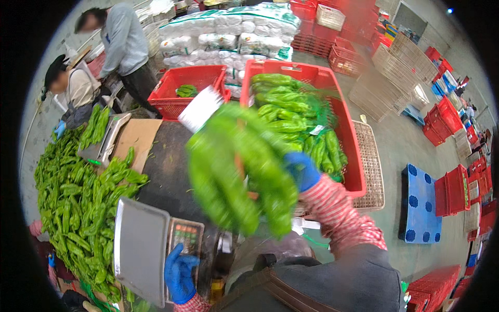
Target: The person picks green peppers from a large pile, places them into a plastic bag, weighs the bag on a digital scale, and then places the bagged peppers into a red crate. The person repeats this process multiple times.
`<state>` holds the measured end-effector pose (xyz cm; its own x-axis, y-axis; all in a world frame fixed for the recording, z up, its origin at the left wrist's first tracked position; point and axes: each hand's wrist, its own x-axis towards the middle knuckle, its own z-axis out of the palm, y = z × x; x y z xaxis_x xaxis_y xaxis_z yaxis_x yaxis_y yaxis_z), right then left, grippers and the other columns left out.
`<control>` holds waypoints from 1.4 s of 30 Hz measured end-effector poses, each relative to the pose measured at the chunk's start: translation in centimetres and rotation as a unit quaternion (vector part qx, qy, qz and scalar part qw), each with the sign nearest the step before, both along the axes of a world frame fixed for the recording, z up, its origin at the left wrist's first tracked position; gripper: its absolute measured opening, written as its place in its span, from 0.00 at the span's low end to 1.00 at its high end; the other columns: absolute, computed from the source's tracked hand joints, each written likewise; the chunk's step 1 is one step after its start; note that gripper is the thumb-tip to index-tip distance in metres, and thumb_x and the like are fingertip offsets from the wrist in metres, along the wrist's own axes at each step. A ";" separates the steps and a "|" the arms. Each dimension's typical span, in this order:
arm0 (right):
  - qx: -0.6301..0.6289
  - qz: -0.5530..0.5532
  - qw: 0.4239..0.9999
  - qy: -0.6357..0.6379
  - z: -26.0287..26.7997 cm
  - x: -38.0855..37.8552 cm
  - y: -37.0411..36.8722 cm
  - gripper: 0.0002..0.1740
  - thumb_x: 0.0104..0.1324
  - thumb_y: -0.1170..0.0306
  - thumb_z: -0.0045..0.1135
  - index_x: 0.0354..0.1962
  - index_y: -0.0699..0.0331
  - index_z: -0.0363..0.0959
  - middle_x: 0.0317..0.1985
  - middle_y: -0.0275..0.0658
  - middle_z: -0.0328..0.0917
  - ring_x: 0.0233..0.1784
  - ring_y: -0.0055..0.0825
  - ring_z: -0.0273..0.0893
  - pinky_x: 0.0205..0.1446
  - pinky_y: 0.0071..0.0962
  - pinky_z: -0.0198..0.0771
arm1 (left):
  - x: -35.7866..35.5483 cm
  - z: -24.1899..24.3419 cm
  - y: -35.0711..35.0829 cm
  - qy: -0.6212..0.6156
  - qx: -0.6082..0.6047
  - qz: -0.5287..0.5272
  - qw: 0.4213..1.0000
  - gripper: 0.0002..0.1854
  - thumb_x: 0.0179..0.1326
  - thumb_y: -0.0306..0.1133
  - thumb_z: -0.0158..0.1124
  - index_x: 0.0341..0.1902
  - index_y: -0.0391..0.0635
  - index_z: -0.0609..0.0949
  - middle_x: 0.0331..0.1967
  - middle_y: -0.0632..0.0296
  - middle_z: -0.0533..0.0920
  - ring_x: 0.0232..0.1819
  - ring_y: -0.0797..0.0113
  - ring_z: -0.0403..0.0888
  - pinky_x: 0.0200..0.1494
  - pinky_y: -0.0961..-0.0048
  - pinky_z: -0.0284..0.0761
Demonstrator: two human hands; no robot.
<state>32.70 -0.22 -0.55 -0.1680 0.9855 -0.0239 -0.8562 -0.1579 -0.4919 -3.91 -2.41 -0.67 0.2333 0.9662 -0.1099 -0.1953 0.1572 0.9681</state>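
Note:
My right hand, in a blue glove, grips a bunch of long green peppers that is blurred and close to the camera. Part of that hand is hidden behind the peppers. A white paper label shows at the top of the bunch. My left hand, gloved in blue too, is over the keypad of a weighing scale, with fingers apart and nothing in them. Beside it lies the scale's bare metal pan. More bunches of peppers fill a red plastic crate beyond my right hand.
A large heap of loose peppers covers the left side of the table. A second scale holds several peppers there. Two people work at the far left. Another red crate stands behind the dark tabletop.

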 end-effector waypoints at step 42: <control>-0.115 -0.344 0.408 -0.838 -4.2 19.5 4.0 0.37 0.51 0.56 0.57 0.56 0.59 0.56 0.57 0.49 0.56 0.60 0.47 0.54 0.59 0.43 0.54 | 39.7 -5.3 12.4 0.503 0.325 -0.416 0.684 0.27 0.47 0.47 0.60 0.48 0.43 0.73 0.47 0.50 0.72 0.52 0.51 0.66 0.50 0.61 0.65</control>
